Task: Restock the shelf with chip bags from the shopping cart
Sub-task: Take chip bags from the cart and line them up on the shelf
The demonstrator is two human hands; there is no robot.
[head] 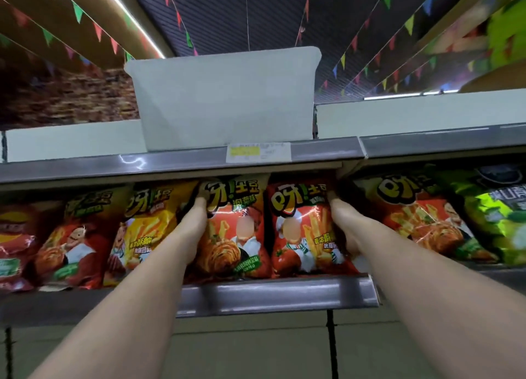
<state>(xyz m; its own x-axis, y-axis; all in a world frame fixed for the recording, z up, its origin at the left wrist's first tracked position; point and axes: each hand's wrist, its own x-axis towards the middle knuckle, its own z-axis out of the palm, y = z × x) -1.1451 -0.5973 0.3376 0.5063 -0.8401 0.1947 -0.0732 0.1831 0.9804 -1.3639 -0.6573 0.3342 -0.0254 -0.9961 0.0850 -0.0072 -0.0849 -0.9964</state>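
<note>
Two chip bags stand side by side at the middle of the shelf (273, 293). The orange-red bag (236, 236) is on the left and the red tomato bag (301, 236) on the right. My left hand (196, 219) grips the orange-red bag by its left edge, fingertips tucked behind its top corner. My right hand (343, 225) grips the red bag by its right edge, fingers curled behind it. Both bags are upright and touch each other. The shopping cart is out of view.
More chip bags fill the row: yellow (148, 225) and dark red (76, 236) to the left, orange (421, 216) and green (495, 216) to the right. A white bin (225, 99) stands on the upper shelf (327, 148), above a price label (257, 152). Bunting hangs overhead.
</note>
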